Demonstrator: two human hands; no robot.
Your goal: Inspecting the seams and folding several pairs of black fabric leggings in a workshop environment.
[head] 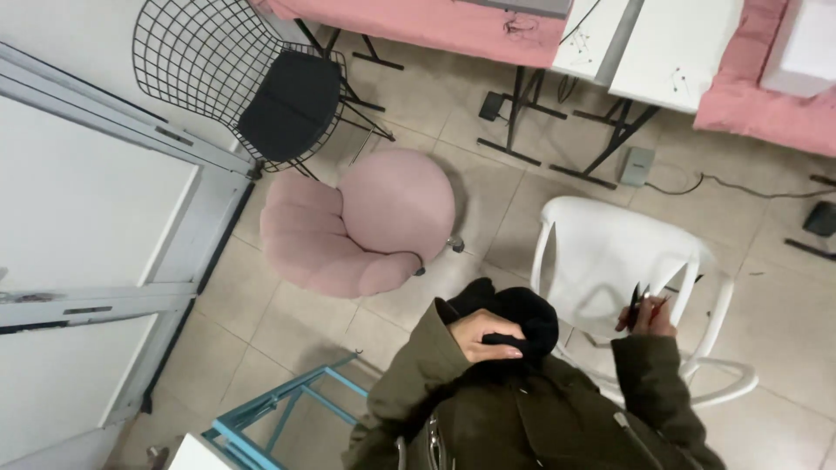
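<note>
Left hand (pixel 489 335) grips black fabric (pixel 522 318); right hand (pixel 649 318) grips scissors (pixel 640 300) over white chair (pixel 610 252).

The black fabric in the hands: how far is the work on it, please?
Nothing on the black fabric looks finished yet. In hand: the left hand grips the bundled fabric against the olive jacket, and the right hand holds a small dark tool, perhaps scissors, over the white chair, apart from the fabric. Left: the tool has not yet met the fabric.
</note>
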